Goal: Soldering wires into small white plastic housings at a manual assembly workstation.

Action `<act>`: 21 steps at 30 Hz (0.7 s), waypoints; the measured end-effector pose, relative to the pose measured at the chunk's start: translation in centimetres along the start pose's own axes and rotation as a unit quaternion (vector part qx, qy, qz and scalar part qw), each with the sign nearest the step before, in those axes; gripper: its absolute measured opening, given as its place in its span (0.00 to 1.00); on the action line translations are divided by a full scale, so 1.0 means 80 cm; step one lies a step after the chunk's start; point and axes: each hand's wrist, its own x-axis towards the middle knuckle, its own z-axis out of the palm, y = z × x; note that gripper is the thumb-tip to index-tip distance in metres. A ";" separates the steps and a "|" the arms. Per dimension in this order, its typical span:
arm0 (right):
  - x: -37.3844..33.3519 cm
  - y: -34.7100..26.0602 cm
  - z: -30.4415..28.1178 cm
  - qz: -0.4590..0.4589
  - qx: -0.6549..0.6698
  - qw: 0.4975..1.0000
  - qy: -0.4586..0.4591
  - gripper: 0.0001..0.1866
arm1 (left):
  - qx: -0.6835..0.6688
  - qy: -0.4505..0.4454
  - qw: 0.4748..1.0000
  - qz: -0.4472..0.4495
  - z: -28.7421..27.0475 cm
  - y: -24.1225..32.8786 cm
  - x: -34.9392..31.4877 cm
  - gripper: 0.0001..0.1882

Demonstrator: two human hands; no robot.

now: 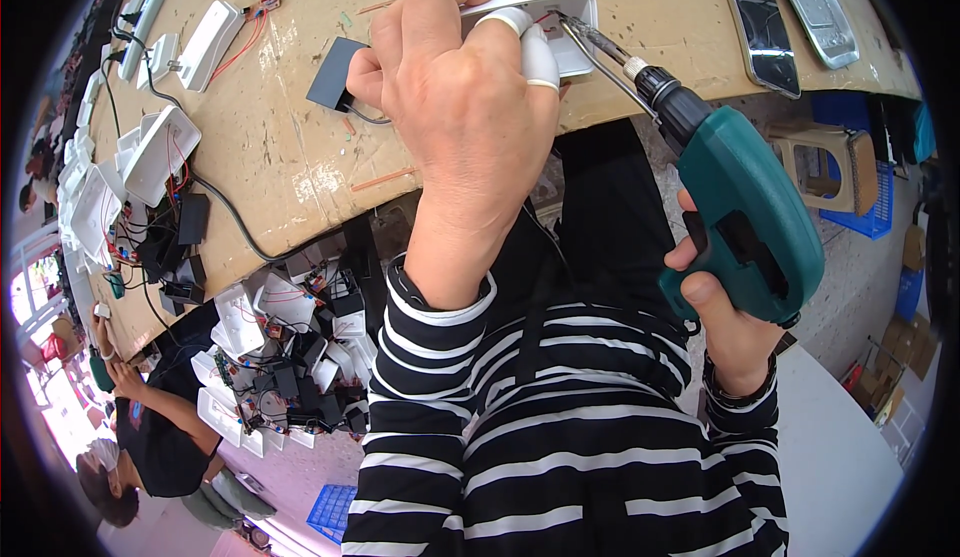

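Observation:
My left hand [465, 97], white finger cots on two of its fingers, grips a white plastic housing [575, 57] at the table's near edge. Red wire shows inside the housing beside the covered fingertips. In my right hand [725, 322] is a green soldering gun [760, 207], my fingers wrapped round its handle. Its metal tip and a thin feed tube reach into the housing from the right, close to the wire; whether they touch it I cannot tell. A black box [335, 74] with a cable lies left of my left hand.
White housings with red wires [163, 157] and black boxes crowd the table's left side; a black cable [235, 212] crosses it. More parts [290, 357] are heaped below the edge. Metal trays [815, 12] lie far right. A co-worker [165, 412] sits at lower left.

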 end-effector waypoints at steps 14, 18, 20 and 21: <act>0.005 0.001 0.006 -0.029 0.003 1.000 0.010 0.34 | 0.014 -0.007 1.000 0.004 0.000 0.001 0.000 0.06; 0.004 0.004 0.005 -0.023 -0.004 1.000 0.007 0.33 | 0.014 -0.009 1.000 0.001 0.000 0.001 0.001 0.06; 0.004 0.004 0.004 -0.023 -0.001 1.000 0.006 0.32 | 0.013 -0.009 1.000 0.001 0.000 0.002 0.001 0.06; 0.004 0.004 0.004 -0.023 -0.001 1.000 0.006 0.32 | 0.014 -0.011 1.000 0.001 -0.001 0.002 0.001 0.06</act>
